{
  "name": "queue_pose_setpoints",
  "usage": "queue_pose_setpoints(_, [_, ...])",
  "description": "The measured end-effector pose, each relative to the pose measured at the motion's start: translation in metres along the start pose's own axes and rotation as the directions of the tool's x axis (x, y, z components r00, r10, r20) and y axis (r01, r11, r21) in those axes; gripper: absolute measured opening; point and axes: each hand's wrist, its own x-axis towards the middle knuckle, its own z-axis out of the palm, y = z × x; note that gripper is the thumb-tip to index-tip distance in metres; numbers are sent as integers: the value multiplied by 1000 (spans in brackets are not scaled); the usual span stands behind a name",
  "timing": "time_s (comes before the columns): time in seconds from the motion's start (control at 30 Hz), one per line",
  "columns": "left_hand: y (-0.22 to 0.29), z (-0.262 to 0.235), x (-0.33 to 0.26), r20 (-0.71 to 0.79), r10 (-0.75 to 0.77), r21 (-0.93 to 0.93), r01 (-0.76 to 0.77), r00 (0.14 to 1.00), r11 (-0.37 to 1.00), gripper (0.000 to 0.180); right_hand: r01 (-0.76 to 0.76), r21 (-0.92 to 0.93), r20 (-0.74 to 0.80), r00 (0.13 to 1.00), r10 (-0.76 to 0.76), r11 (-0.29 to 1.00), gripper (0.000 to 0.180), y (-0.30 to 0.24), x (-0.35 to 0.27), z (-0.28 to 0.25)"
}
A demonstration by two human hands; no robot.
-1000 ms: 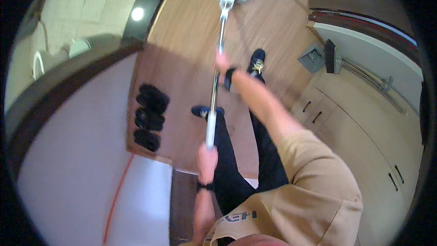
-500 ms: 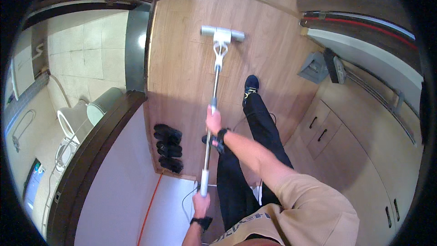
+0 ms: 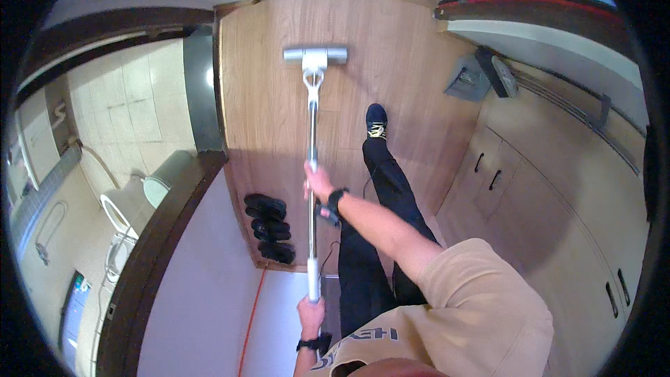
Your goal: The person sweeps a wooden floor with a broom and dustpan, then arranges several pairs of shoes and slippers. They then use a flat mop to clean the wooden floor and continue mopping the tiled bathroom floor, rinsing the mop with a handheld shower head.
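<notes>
A sponge mop with a wide, light grey head and a silver pole lies across the middle of the view, its head flat on the wood floor. My right hand is wrapped round the pole about halfway down. Lower, at the near end, my left hand closes round the end of the white grip. Both wrists carry black bands. My foot in a dark shoe stands to the right of the pole.
Several black shoes line the left wall. A grey dustpan and a brush are at the right, by pale cabinets. A bathroom with a toilet and a green bin opens at the left.
The view has turned slightly, and the mop now runs almost straight up the picture instead of leaning right. Both hands keep their hold on it.
</notes>
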Motion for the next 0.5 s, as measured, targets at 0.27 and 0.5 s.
queue_pose_setpoints(0.27, [30, -77, -5, -72, 136, 315, -107, 988, 943, 22, -14, 357, -135, 988, 67, 934, 51, -25, -26, -14])
queue_pose_setpoints(0.5, [244, -159, 93, -75, 407, 619, -278, 910, 734, 19, 259, 473, -433, 901, -34, 842, 59, -249, 40, -84])
